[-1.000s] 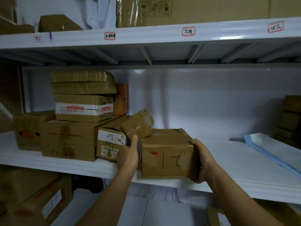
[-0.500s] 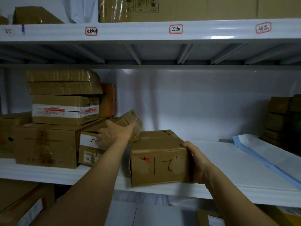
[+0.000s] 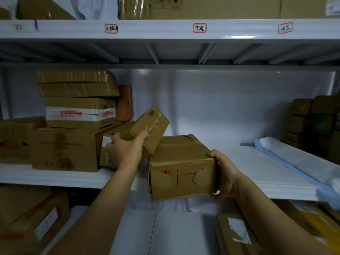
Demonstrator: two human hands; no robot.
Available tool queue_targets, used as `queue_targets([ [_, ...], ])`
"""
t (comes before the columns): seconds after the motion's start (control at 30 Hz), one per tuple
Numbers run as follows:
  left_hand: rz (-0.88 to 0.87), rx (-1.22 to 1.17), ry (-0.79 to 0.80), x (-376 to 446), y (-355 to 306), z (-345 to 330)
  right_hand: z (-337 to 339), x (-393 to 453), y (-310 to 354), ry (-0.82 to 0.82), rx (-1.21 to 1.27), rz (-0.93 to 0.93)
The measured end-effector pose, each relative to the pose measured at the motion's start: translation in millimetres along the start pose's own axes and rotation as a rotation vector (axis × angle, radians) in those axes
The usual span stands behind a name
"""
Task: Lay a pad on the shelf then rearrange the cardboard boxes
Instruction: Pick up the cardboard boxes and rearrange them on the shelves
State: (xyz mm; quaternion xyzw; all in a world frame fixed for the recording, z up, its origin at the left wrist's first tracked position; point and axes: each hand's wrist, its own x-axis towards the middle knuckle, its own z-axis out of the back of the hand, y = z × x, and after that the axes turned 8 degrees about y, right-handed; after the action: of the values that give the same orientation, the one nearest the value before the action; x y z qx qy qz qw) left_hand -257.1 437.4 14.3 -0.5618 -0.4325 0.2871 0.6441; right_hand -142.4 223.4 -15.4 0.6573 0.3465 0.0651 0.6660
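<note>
Boxes crowd the left of the white shelf (image 3: 55, 176). Left hand (image 3: 127, 150) grips a small box (image 3: 149, 129), tilted, resting against the marked box (image 3: 181, 168). Right hand (image 3: 225, 173) grips that box's right side; it juts past the shelf's front edge, with black handwritten strokes and a torn red sticker on its face. A pad (image 3: 298, 159), white with a blue border, lies at the shelf's right. Red-framed handwritten labels (image 3: 199, 27) sit on the beam above, too small to read. A stacked box carries white tape (image 3: 79, 115) printed red.
</note>
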Motion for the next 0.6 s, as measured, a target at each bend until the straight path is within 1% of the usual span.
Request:
queue_targets([
  [0.17,-0.022,-0.111,0.078,-35,15,31,-8,-32,-41,0.004,0.178,0.077],
  [0.27,-0.009,-0.135,0.114,-53,31,44,-7,-42,-63,0.024,0.157,0.092],
  [0.37,0.061,-0.211,0.129,-70,46,55,-5,-58,-87,0.063,0.123,0.089],
  [0.43,0.087,-0.227,0.162,-79,53,61,1,-65,-103,0.112,0.125,0.095],
  [0.53,0.086,-0.243,0.223,-93,62,68,13,-76,-124,0.235,0.098,0.106],
  [0.6,0.074,-0.254,0.257,-103,66,71,20,-84,-133,0.276,0.087,0.103],
])
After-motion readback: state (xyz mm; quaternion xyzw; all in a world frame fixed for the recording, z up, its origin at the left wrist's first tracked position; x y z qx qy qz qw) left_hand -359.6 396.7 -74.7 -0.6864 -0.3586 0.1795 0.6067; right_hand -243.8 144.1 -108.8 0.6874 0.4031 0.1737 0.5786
